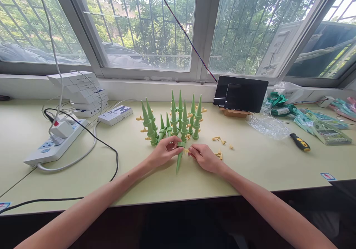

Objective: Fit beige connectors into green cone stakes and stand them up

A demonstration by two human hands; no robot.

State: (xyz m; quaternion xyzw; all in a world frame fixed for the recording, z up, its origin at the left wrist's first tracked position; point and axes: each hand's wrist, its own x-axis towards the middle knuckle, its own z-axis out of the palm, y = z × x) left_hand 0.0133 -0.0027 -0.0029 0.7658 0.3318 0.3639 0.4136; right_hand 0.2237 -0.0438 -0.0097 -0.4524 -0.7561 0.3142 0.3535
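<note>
Low over the table's middle, my left hand [164,153] grips a green plastic spike [179,162] by its collar, its point angled down toward me. My right hand [205,157] pinches a small yellow valve [187,151] at the side of that collar; whether the valve is seated in it I cannot tell. Just behind my hands stand several green spikes [150,124], stacked upright in columns, with yellow valves sticking out at their sides. Beyond my right hand lie loose yellow valves [219,140], and a few more [219,155] are beside its wrist.
At left are a white power strip [59,141], cables, stacked white boxes [86,93] and a single box [116,114]. Two dark tablets [244,97] lean at the back right. Further right lie a screwdriver [299,142], clear plastic wrap [268,127] and green packaged items [328,128].
</note>
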